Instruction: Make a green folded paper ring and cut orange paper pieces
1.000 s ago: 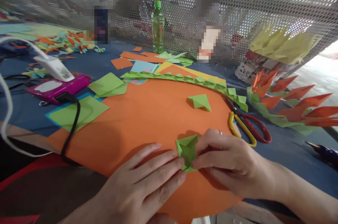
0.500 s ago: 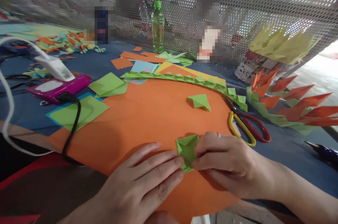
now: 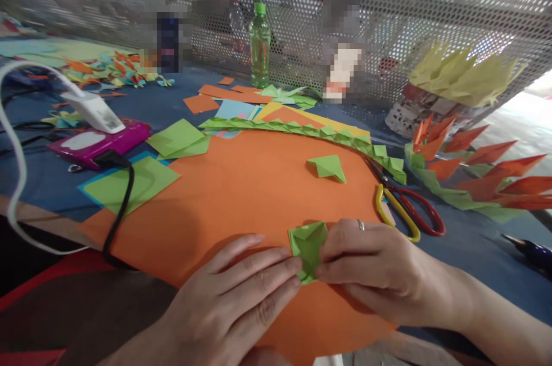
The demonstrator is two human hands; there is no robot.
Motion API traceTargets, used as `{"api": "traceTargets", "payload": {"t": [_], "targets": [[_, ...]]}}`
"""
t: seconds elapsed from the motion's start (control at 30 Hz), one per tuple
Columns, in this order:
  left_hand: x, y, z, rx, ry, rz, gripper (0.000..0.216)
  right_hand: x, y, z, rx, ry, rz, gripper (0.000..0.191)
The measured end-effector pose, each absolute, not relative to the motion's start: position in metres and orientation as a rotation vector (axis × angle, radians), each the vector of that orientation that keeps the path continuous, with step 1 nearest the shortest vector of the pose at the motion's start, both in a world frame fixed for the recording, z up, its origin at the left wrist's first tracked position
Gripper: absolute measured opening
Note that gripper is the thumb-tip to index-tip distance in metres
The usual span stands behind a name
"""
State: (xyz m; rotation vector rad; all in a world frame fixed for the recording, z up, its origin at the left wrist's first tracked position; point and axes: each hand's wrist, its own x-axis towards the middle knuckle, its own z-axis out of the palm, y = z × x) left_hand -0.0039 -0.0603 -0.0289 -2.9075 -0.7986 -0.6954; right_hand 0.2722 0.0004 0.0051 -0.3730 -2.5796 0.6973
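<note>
While the right hand (image 3: 375,265) pinched the right side of a folded green paper (image 3: 307,245), the left hand (image 3: 235,291), fingers slightly spread, touched its left side, toward the orange sheet's (image 3: 241,199) near edge. Neither grip nor folds had visibly changed over the last second, suggesting careful crease-holding.

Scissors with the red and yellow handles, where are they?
In the head view, the scissors lie right of centre, at the orange sheet's right edge, just beyond the right hand.
</note>
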Motion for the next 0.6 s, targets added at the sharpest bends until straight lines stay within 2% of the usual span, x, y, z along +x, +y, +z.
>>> {"api": "traceTargets", "payload": {"t": [0.17, 0.3, 0.6], "targets": [[0.001, -0.058, -0.033, -2.869, -0.802, -0.764, 0.052, 0.272, 0.000, 0.006, -0.335, -2.657, 0.593, 0.026], [0.010, -0.057, -0.045, -2.753, -0.804, -0.972, 0.056, 0.273, 0.000, 0.005, -0.355, -2.658, 0.587, 0.024], [0.013, -0.058, -0.047, -2.779, -0.816, -0.983, 0.044, 0.270, -0.001, 0.005, -0.360, -2.625, 0.580, 0.027]]}}
